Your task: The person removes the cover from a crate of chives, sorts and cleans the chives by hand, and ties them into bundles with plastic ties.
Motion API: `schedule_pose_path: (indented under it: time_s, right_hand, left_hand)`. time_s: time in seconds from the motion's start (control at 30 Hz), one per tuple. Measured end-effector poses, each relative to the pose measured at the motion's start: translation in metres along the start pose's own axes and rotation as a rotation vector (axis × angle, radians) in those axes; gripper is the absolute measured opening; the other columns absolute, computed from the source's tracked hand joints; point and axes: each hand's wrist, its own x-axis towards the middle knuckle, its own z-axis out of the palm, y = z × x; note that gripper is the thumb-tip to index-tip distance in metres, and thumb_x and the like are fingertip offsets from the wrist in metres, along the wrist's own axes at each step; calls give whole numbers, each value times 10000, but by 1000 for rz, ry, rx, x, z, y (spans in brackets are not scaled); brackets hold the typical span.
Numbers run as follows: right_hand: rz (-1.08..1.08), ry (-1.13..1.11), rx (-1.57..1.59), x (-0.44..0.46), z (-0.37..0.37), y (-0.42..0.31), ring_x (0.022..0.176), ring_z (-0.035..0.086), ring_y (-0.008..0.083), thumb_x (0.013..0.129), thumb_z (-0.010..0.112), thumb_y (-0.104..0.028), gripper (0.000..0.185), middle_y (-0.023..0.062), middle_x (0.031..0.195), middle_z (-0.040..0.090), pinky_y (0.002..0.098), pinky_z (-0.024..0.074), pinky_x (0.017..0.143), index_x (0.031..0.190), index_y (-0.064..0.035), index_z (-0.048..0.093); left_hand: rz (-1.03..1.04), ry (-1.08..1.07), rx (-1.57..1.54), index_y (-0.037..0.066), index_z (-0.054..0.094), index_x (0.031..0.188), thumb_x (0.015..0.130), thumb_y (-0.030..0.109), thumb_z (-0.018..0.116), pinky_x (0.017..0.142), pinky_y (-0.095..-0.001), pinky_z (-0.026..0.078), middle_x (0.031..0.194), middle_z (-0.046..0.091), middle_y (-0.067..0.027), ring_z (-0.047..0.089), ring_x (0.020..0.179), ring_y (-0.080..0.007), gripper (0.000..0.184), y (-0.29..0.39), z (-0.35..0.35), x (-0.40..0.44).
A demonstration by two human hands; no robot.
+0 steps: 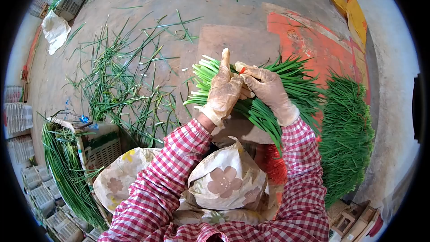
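Right hand [268, 88]: gloved, fingertips drawn together, apparently pinching red strip [242, 70] at top of green bundle [291, 78].
Left hand [225, 90]: gloved, laid across bundle near pale stem ends [204, 78], one finger straight toward far side, rest curled toward right hand; can't tell whether closed round stems, grip hidden from above.
Bundle location: under both hands, over brown board [235, 40], around middle of scene; can't tell if touching board.
Risk, red strip: could slip out of fingertips, from smooth gloves and small pinch area; can't tell whether wrapped all the way round.
Risk, stems: could slide lengthwise or fan apart, from slick leaves plus uneven pressure.
Risk, leaves: could crease or bruise under too hard a squeeze; right end most exposed, spread wide with no hand on it.
Risk, gloves: could snag under strip, from loose, wrinkled fingertips.
Bundle look: long, thin leaves, deep green at right, paler to near-white at left; stem ends uneven, leaf end splayed right and near.
Nearby: leaf stack [347, 139] to right, loose leaves [121, 80] scattered left, crate [103, 148] near left.
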Motion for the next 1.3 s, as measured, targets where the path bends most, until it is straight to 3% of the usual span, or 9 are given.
schedule_pose_path:
  time_s: [0.23, 0.37, 0.43, 0.5, 0.57, 0.77, 0.93, 1.17, 1.3]
  right_hand:
    - [179, 190, 82, -3, 13, -14, 783, 633, 113, 834, 685, -116, 209, 68, 900, 706, 272, 493, 748, 1007, 1, 685]
    - [160, 250, -53, -4, 11, -8, 760, 617, 120, 882, 633, -162, 190, 53, 850, 692, 272, 489, 725, 975, -10, 697]
    - [68, 289, 234, -10, 18, -2, 771, 618, 138, 898, 617, -179, 192, 61, 846, 687, 292, 489, 745, 952, -13, 697]
    - [-18, 276, -21, -15, 12, -10, 795, 620, 152, 900, 615, -160, 166, 60, 851, 687, 302, 487, 778, 920, -14, 692]
    - [-64, 383, -30, -20, 13, -18, 818, 621, 149, 900, 610, -133, 143, 59, 869, 692, 298, 458, 866, 906, -11, 684]
    - [46, 566, 309, -37, 21, -26, 892, 635, 173, 933, 545, -99, 177, 89, 885, 692, 340, 413, 986, 865, 22, 655]
    - [-24, 729, 113, -76, 26, -53, 912, 643, 211, 962, 500, -149, 254, 126, 901, 689, 414, 406, 1028, 875, 42, 644]
    - [119, 593, 513, -60, 47, -45, 879, 636, 169, 942, 551, -118, 168, 82, 900, 691, 363, 456, 927, 870, 2, 643]
    - [-236, 631, -278, -58, 50, -51, 873, 638, 246, 903, 586, -131, 100, 76, 912, 675, 427, 403, 1003, 900, -46, 638]
  left_hand:
    - [140, 40, 226, 80, 38, 1499, 920, 15, 454, 556, -215, 518, 809, 587, -38, 622, 648, -116, 716, -10, 1, 5]
    - [153, -31, -240, 38, 162, 1477, 914, 120, 530, 581, -248, 548, 841, 673, -83, 675, 704, -184, 678, 21, -8, -14]
    - [255, -129, -246, 37, 183, 1474, 900, 248, 597, 812, -345, 537, 1110, 640, -144, 654, 978, -256, 738, 37, -24, -14]
    - [687, -114, 730, 30, 183, 1474, 829, 481, 637, 1075, -463, 311, 1383, 445, -182, 446, 1282, -292, 908, 54, -25, -16]
    - [591, -208, 1448, -19, 147, 1462, 597, 828, 561, 1133, -513, 63, 1492, 252, -215, 202, 1413, -317, 1280, 41, -29, -12]
    - [466, -408, 1940, -23, 187, 1440, 591, 653, 709, 1081, -573, 226, 1411, 347, -230, 318, 1341, -376, 1204, 30, -39, -6]
    - [726, -266, 1834, -33, 372, 1320, 616, 450, 772, 916, -426, 410, 1044, 531, -118, 560, 924, -270, 943, 23, -54, -18]
    - [358, -241, 1813, -44, 286, 1384, 594, 524, 768, 1039, -487, 283, 1170, 510, -154, 497, 1128, -291, 1086, 22, -71, -65]
    - [504, -137, 1697, -47, 244, 1414, 681, 633, 673, 1117, -526, 136, 1388, 391, -232, 380, 1310, -322, 1088, 37, -49, -79]
